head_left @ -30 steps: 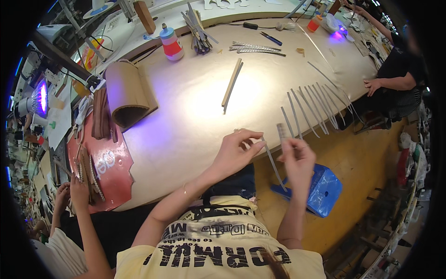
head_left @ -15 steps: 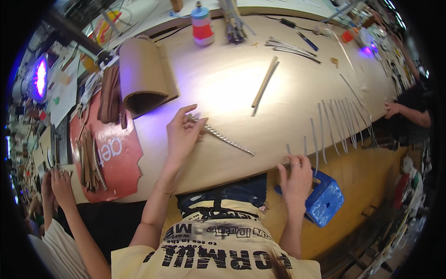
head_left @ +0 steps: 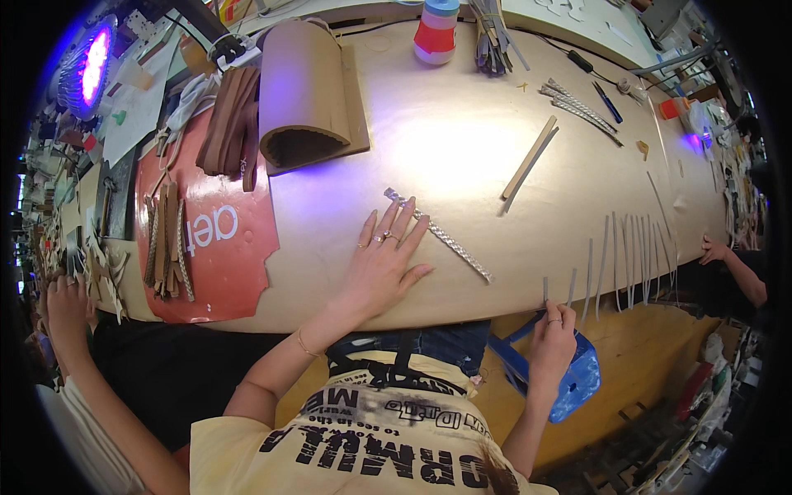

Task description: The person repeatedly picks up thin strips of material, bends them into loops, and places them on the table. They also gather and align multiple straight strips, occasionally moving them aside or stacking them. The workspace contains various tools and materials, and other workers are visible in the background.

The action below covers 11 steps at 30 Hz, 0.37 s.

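Observation:
A silvery braided strip lies slantwise on the table in front of me. My left hand rests flat beside and partly over it, fingers spread, with the fingertips touching its upper part. At the table's front edge, my right hand pinches the lower end of a short grey strip between thumb and fingers. Farther right, several thin grey strips lie in a row, their ends hanging over that edge.
A rolled tan sheet, brown strips and a red board bearing a strip bundle are on the left. A glue bottle, braided strips and a pen lie beyond. A blue stool stands below; co-workers' hands flank the table.
My left hand has let go of the braided strip's end and now lies flat against it. My right hand has closed on a grey strip at the edge. The view has shifted.

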### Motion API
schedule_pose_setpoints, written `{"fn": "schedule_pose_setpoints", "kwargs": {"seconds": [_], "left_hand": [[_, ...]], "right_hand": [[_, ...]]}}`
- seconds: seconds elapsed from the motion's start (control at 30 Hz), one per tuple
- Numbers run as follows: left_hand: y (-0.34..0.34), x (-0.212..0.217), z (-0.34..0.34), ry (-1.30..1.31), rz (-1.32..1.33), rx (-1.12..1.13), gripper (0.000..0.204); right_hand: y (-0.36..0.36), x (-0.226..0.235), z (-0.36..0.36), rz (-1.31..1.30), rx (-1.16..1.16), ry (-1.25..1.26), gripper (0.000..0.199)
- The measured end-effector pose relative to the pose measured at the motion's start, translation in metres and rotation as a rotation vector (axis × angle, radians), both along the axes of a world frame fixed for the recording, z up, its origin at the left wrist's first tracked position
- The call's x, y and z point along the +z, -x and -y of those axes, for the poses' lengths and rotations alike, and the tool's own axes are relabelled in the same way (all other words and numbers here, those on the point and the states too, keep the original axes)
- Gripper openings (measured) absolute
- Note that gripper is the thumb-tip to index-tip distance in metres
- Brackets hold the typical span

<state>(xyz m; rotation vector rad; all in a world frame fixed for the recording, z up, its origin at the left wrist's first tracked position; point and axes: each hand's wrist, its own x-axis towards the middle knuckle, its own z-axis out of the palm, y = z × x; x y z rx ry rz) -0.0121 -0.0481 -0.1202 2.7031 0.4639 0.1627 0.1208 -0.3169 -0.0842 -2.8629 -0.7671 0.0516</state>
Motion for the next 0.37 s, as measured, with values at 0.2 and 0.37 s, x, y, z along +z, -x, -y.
{"fn": "schedule_pose_setpoints", "kwargs": {"seconds": [0.2, 0.37], "left_hand": [[0.0, 0.0, 0.013, -0.001, 0.029, 0.044, 0.063], [0.012, -0.001, 0.016, 0.375, 0.3, 0.06, 0.067]], "right_hand": [[-0.006, 0.048, 0.004, -0.286, -0.063, -0.166, 0.029], [0.002, 0.085, -0.027, -1.049, -0.092, -0.926, 0.021]]}}
